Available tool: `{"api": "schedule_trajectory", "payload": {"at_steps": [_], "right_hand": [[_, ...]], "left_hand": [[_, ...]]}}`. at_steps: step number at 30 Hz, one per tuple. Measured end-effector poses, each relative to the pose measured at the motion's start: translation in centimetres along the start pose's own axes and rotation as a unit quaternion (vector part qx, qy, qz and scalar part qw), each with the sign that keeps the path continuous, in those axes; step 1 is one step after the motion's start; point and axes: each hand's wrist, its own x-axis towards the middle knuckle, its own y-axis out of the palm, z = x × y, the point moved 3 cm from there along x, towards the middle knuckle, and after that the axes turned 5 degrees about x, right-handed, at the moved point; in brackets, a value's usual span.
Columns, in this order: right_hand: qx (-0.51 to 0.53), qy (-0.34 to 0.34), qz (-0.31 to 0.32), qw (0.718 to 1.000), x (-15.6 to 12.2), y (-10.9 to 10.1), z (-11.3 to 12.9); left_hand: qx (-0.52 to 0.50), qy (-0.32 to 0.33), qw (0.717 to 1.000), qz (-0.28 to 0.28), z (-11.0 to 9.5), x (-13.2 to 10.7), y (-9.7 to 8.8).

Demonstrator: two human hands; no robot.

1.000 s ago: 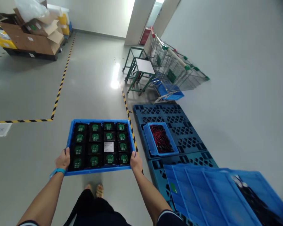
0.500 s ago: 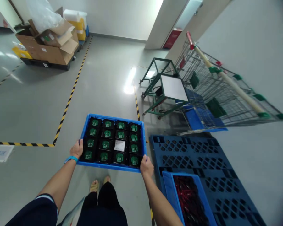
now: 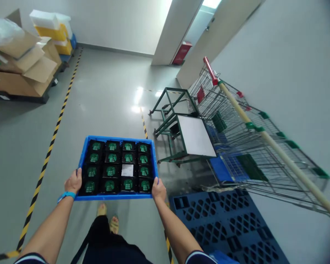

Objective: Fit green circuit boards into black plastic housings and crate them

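Left hand (image 3: 74, 182) and right hand (image 3: 158, 189) clamped on, the blue plastic crate (image 3: 114, 197) (carry continuing, we see) nears shopping carts (image 3: 251, 167), right.

I note glossy grey floor (image 3: 107, 95), black-and-yellow tape (image 3: 61, 116), white wall (image 3: 112, 25), wire shopping trolleys (image 3: 251, 167), reflected light (image 3: 138, 96).

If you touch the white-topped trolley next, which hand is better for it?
Probably the right hand: it grips the right end of the blue crate, nearer the white-topped trolley. The left hand holds the opposite end, farther away.
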Motion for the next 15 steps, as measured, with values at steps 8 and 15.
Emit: {"api": "schedule_trajectory", "payload": {"at_steps": [8,15], "right_hand": [[0.024,0.013,-0.015,1.0,20.4,-4.5,22.1],[0.034,0.032,-0.025,0.999,39.8,-9.4,39.1]], "left_hand": [[-0.003,0.028,1.0,0.005,-21.8,23.7,-7.5],[-0.004,0.046,0.999,0.006,-42.0,42.4,-12.4]]}}
